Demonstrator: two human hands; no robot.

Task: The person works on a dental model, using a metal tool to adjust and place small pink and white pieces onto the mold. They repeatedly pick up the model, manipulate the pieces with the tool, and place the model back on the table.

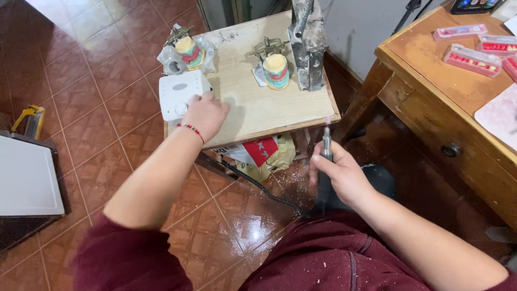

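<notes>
On the small pale wooden work table (269, 108), left hand (204, 115) rests fingers-down at the right edge of the white rounded-corner plastic control box (182, 92), fingertips at or just beside its front knob. Hand is loosely curled, palm down, closed on nothing; it is touching, not gripping. Red bead bracelet (191, 129) on that wrist.

Right hand (339, 172) is wrapped around the dark slim rotary handpiece (325, 161), fist closed firmly on the barrel, held upright below and in front of the table edge, above the lap. Small pinkish burr tip points up, clear of everything. My read: tool is parked away from the workpieces while the other hand is at the box. Black cable (258, 188) runs from the handpiece base under the table towards the box side.

Handpiece look: dark grey to black body, narrow metallic neck near the top, tiny pale pink bit; bottom end is hidden by the hand and maroon clothing.

On the table, well apart from both hands: two brass-coloured metal frames clamping stacked yellow, red and teal plaster moulds, one (189, 49) on a crumpled clear plastic bag just behind the box, one (276, 67) near the centre. Beside that one stands a grey, crusted metal press (307, 43).

White dust and chips on the glossy brown floor tiles (91, 97) and on the clothing. At right, a brown wooden desk (431, 91) carries pink trays of red and white tooth sets (471, 59).
</notes>
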